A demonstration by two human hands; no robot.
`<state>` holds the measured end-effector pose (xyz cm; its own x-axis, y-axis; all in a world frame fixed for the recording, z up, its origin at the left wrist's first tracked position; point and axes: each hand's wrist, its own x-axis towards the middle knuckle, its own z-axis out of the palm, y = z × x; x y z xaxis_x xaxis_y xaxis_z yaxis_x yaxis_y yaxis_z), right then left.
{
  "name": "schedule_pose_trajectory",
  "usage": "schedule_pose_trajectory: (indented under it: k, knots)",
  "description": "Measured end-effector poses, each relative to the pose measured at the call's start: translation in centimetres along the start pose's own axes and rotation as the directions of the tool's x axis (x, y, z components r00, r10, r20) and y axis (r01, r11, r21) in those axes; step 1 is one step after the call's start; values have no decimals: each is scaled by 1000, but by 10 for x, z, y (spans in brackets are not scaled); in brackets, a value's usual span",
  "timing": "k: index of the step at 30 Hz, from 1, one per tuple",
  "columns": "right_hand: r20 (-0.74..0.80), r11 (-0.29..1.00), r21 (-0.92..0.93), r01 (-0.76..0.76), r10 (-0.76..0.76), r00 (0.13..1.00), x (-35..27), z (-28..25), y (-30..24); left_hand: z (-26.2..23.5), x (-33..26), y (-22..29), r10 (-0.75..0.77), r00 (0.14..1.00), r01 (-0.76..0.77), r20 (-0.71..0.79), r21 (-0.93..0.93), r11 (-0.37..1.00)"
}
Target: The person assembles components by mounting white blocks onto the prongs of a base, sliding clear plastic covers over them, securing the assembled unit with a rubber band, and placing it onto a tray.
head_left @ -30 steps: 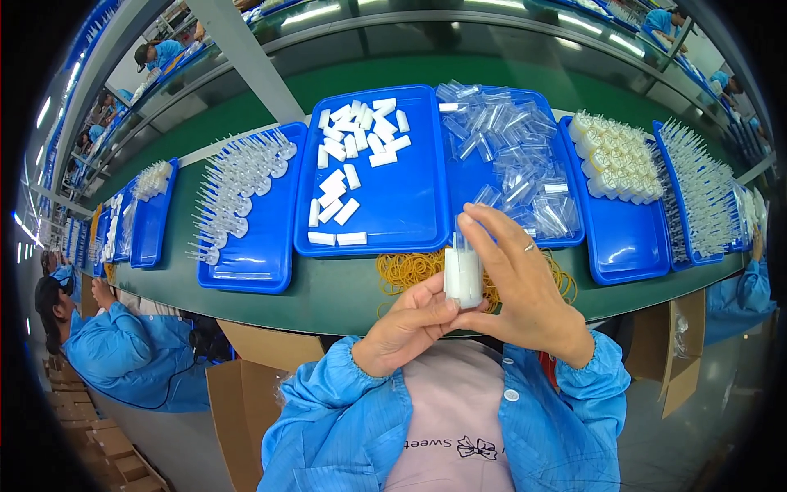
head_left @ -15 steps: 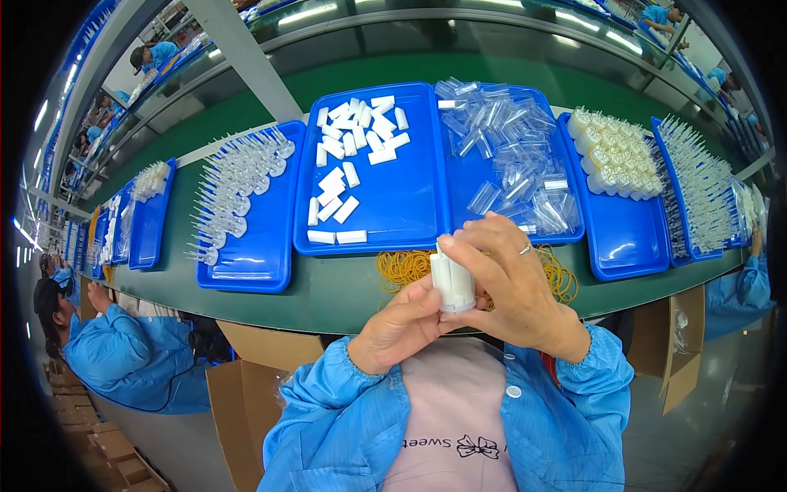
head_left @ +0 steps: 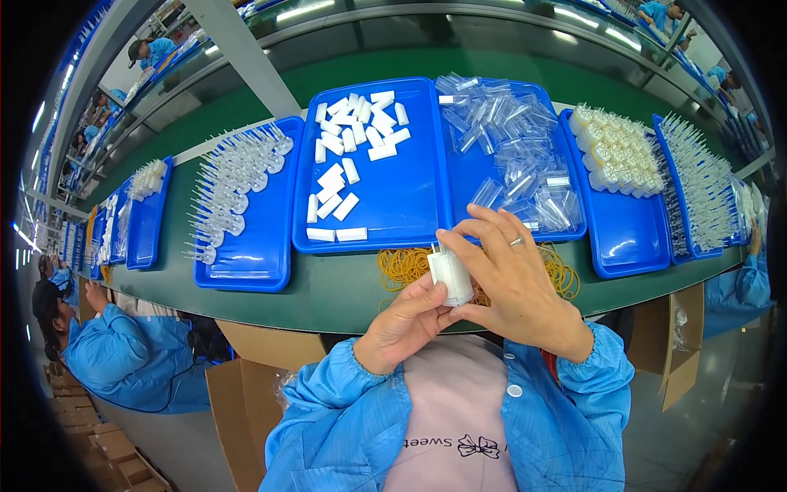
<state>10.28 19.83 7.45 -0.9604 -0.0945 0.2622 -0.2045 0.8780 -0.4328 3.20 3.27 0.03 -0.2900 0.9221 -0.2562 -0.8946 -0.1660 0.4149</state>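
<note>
In front of my chest, a white cylindrical part (head_left: 450,280) with short prongs at its top is tilted slightly to the left. My left hand (head_left: 407,322) grips it from the left, thumb across its side. From the right, my right hand (head_left: 522,283) holds it too, index fingertip by the top and thumb at the base; the other fingers are raised. Just beyond, yellow rubber bands (head_left: 403,267) lie on the green table. A blue tray (head_left: 393,197) behind them carries white block-like pieces (head_left: 351,170), and the tray (head_left: 459,197) beside it carries clear plastic pieces (head_left: 512,123).
To the left stands a blue tray (head_left: 246,277) of clear thin-stemmed parts. On the right, another tray (head_left: 627,246) bears white round parts (head_left: 615,152). Open cardboard boxes (head_left: 266,346) flank me. A co-worker (head_left: 135,353) sits at left; a grey post (head_left: 246,61) rises behind the trays.
The white part has tipped a little to the left. My right hand's fingers have lifted and spread, uncovering more of its side, and my left thumb has moved onto its side.
</note>
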Motion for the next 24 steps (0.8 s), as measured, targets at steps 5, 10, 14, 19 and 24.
schedule_pose_trajectory:
  k: [5, 10, 14, 19, 24]
  knots:
    - [-72, 998, -40, 39, -42, 996, 1, 3, 4, -2, -1, 0, 10, 1000, -10, 0, 3, 1000]
    - [-171, 993, -77, 89, -101, 980, 3, 11, 12, 3, 1, 6, 148, 988, -136, -55, 179, 974]
    - [-180, 989, -74, 126, -137, 974, 5, 19, 11, 0, 1, -1, 394, 917, -344, -65, 375, 861]
    - [-157, 975, -125, 183, -202, 967, 13, 23, 5, -4, 3, 3, 510, 856, -395, -88, 526, 754]
    - [62, 929, 274, 249, -276, 959, 50, 5, 31, -15, 1, 4, 548, 820, -429, -165, 456, 780]
